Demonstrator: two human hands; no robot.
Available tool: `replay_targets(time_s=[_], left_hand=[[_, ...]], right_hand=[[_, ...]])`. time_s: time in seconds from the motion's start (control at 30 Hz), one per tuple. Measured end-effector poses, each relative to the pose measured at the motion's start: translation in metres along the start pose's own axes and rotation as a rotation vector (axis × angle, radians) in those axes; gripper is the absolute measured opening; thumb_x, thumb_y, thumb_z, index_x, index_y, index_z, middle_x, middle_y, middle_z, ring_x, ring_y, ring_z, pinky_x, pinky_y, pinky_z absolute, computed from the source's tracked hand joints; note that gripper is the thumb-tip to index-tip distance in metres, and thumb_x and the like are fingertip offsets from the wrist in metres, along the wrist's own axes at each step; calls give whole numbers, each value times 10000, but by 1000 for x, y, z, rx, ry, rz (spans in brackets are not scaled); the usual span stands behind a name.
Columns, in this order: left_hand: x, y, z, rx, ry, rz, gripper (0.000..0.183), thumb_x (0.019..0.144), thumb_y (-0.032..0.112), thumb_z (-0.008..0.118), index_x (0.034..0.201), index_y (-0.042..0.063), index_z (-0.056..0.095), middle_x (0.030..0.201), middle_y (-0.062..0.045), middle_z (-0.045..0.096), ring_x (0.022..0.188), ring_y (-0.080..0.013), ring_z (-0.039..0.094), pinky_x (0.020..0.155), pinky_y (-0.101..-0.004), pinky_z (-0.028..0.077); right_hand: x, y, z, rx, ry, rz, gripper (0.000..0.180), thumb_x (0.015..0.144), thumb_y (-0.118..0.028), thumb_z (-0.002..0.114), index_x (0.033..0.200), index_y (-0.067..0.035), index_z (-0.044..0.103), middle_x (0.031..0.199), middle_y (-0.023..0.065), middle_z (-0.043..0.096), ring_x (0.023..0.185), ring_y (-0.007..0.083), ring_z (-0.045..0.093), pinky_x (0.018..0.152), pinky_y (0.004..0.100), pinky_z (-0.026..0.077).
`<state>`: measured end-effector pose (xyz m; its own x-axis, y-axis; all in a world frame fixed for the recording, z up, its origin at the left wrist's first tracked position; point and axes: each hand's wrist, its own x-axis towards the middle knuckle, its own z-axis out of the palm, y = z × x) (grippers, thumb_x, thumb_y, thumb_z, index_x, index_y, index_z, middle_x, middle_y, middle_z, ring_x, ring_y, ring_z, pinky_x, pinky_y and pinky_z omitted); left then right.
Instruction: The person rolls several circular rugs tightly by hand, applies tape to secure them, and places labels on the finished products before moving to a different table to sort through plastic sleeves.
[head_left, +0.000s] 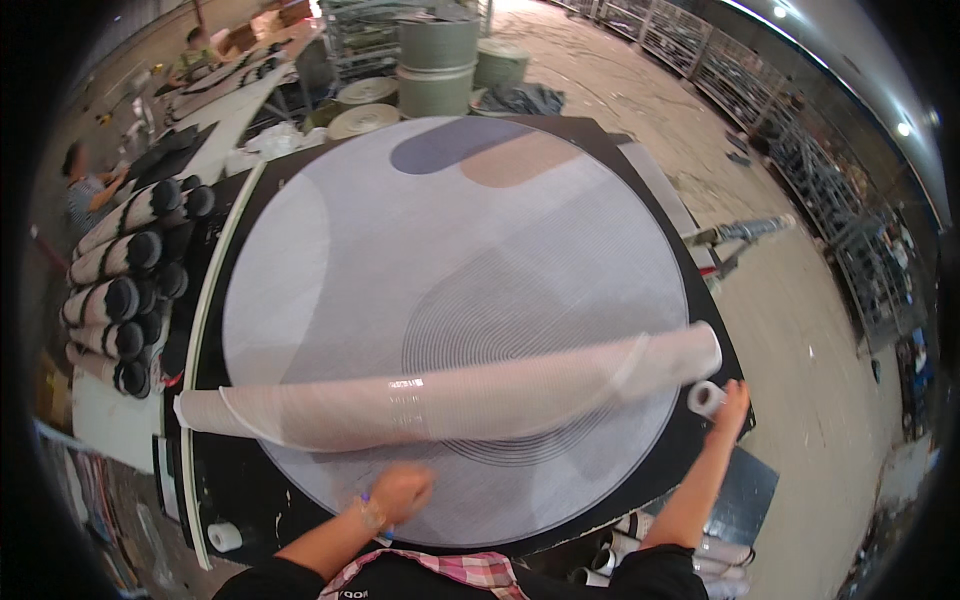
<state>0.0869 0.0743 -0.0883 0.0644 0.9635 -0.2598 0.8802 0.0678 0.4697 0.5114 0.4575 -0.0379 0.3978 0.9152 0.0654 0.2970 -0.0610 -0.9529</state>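
Note:
A round, patterned rug (360, 247) in pale grey, with blue, tan and dark line shapes, lies flat on a black table. Across its nearer part rests a long rolled-up rug (450, 397), pale backing outward, with clear tape round its middle. My left hand (405, 491), blurred, is just in front of the roll, over the flat rug; its fingers look curled, but whether they hold something cannot be told. At the table's right edge my right hand (733, 409) is closed around a small white roll (706, 400), perhaps tape, near the long roll's right end.
Another small white roll (225, 537) sits at the table's front left corner. Tied rolled rugs (112, 262) are stacked on the left. Large round bundles (437, 67) stand beyond the table. Two people (90, 187) are at the far left. More rolls (720, 562) lie below, front right.

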Motion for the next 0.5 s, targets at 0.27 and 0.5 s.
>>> replay_targets(time_s=[0.27,0.5], left_hand=[[-65,6,115,-2167,-159,-735,451,869,4,505,1294,20,353,1199,-181,520,1108,-243,520,901,-319,441],[-41,44,95,-2217,-133,-515,489,834,-63,504,1295,69,407,1332,-95,425,1253,-207,377,1002,-319,340]], right_hand=[[98,92,-73,138,-570,683,380,833,-438,535,959,-93,632,877,48,646,822,211,605,730,369,490],[35,95,-178,269,-266,277,366,817,-291,559,1079,-36,567,939,103,607,852,243,592,651,366,518]])
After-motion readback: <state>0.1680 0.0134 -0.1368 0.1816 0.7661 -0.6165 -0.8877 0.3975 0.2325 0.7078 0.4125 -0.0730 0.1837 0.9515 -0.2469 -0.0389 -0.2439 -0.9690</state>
